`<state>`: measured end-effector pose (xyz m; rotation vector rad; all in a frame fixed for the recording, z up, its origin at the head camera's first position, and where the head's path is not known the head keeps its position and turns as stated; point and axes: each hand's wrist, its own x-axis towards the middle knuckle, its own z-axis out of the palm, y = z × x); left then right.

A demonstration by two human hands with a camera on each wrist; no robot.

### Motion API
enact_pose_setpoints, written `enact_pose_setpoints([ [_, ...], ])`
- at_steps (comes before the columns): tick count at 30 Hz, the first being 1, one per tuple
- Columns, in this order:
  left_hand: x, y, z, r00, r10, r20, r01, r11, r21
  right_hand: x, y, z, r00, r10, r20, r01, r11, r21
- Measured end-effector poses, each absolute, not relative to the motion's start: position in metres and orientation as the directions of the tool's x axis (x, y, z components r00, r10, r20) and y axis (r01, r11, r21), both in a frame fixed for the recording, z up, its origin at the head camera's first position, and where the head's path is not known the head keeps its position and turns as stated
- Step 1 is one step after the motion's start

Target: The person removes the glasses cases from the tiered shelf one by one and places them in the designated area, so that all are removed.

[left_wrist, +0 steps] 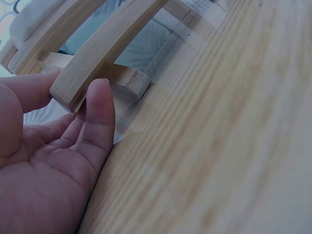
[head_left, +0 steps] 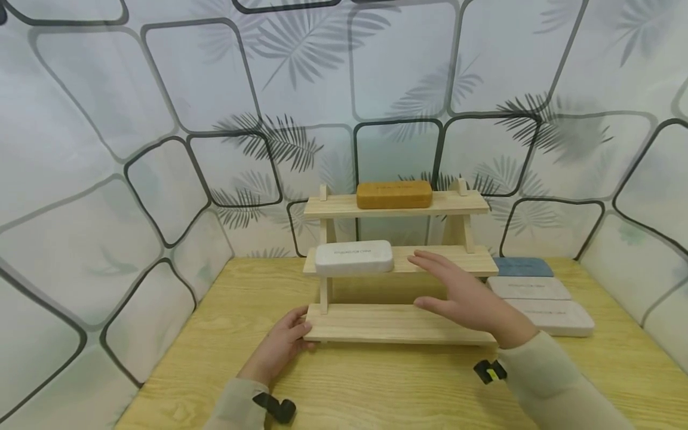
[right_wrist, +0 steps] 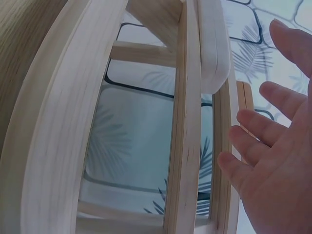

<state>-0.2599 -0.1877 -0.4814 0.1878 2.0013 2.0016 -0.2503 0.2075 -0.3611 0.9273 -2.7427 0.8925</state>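
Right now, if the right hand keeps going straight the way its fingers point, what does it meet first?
Probably the white case on the middle shelf. The right hand hovers open, fingers aimed left along that tier, nothing between them. Depth is unclear, so it might pass just in front.

A pale wooden bench (head_left: 376, 388) with visible grain carries everything. On it, near the back, stands a three-tier wooden shelf (head_left: 395, 322). The top tier holds a brown case (head_left: 394, 194), lying flat about the middle. The middle tier holds a white case (head_left: 353, 258) at its left end. The bottom tier is bare board. On the bench just right of the shelf lie three flat cases in a row from back to front: a blue case (head_left: 522, 267), a beige case (head_left: 529, 288), and a light case (head_left: 559, 316) nearest the front.
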Motion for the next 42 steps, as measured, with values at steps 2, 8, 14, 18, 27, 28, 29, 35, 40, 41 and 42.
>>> enact_pose_setpoints([
  [2,-0.260,-0.187,-0.480,-0.945,0.304,-0.122,-0.123,0.019,0.992,-0.252,0.205,-0.361,-0.804,-0.521,0.285,-0.589,0.641,-0.492],
  [8,-0.260,-0.187,-0.479,-0.946,0.300,-0.122,-0.123,0.017,0.992,-0.256,0.195,-0.361,-0.789,-0.537,0.297,-0.610,0.630,-0.481],
  [14,-0.259,-0.187,-0.480,-0.946,0.302,-0.114,-0.114,0.018,0.993,-0.256,0.186,-0.358,-0.787,-0.541,0.296,-0.610,0.614,-0.500],
  [18,-0.259,-0.186,-0.481,-0.947,0.302,-0.113,-0.114,0.015,0.993,-0.257,0.183,-0.358,-0.789,-0.545,0.283,-0.605,0.611,-0.511],
  [27,-0.259,-0.186,-0.480,-0.946,0.306,-0.105,-0.106,0.013,0.994,-0.259,0.177,-0.357,-0.788,-0.551,0.274,-0.605,0.611,-0.510],
  [28,-0.259,-0.186,-0.480,-0.947,0.305,-0.106,-0.106,0.015,0.994,-0.260,0.176,-0.357,-0.786,-0.553,0.277,-0.608,0.610,-0.508],
  [29,-0.260,-0.187,-0.481,-0.946,0.304,-0.109,-0.109,0.016,0.994,-0.260,0.175,-0.356,-0.785,-0.553,0.278,-0.609,0.608,-0.509],
  [35,-0.261,-0.189,-0.482,-0.945,0.306,-0.118,-0.116,0.025,0.993,-0.264,0.167,-0.356,-0.780,-0.554,0.290,-0.618,0.609,-0.497],
  [40,-0.261,-0.188,-0.482,-0.945,0.306,-0.113,-0.111,0.023,0.994,-0.269,0.160,-0.357,-0.781,-0.552,0.292,-0.617,0.610,-0.498],
  [41,-0.261,-0.188,-0.482,-0.945,0.306,-0.113,-0.111,0.023,0.994,-0.269,0.158,-0.357,-0.784,-0.549,0.289,-0.613,0.612,-0.499],
  [42,-0.261,-0.187,-0.482,-0.946,0.305,-0.113,-0.112,0.022,0.994,-0.270,0.157,-0.357,-0.787,-0.546,0.287,-0.610,0.616,-0.498],
])
